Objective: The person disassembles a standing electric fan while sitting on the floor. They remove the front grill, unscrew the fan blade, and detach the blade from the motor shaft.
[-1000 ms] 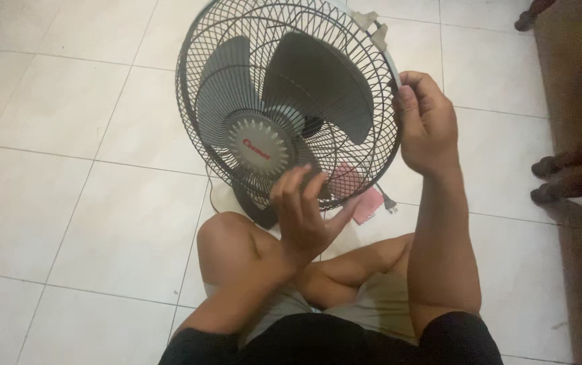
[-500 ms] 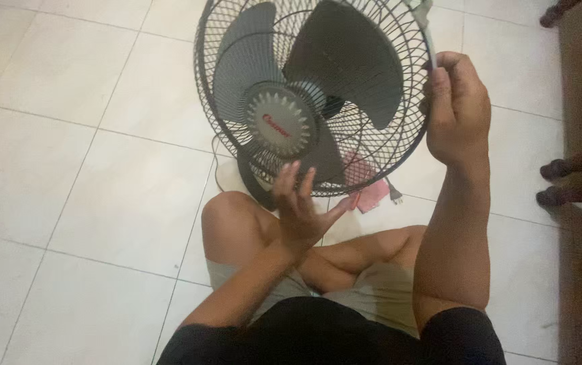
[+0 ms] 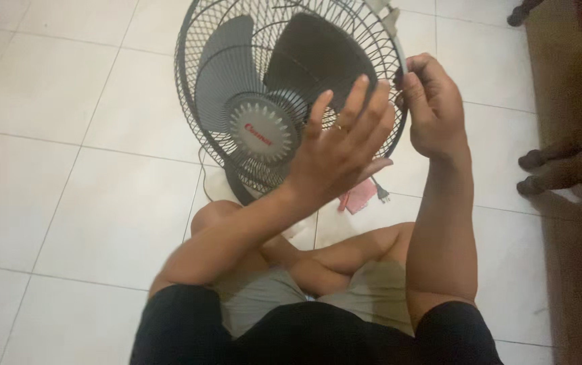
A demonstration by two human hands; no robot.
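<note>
One head-worn camera looks steeply down, close over the lap and tiled floor.

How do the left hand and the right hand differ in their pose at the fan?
The left hand is open with fingers spread, in front of the fan guard; the right hand is closed, gripping the guard's rim. The left hand reaches across the middle of the fan; the right hand stays at the right edge. The left hand wears a ring; no ring shows on the right hand. Both are bare and raised.
</note>
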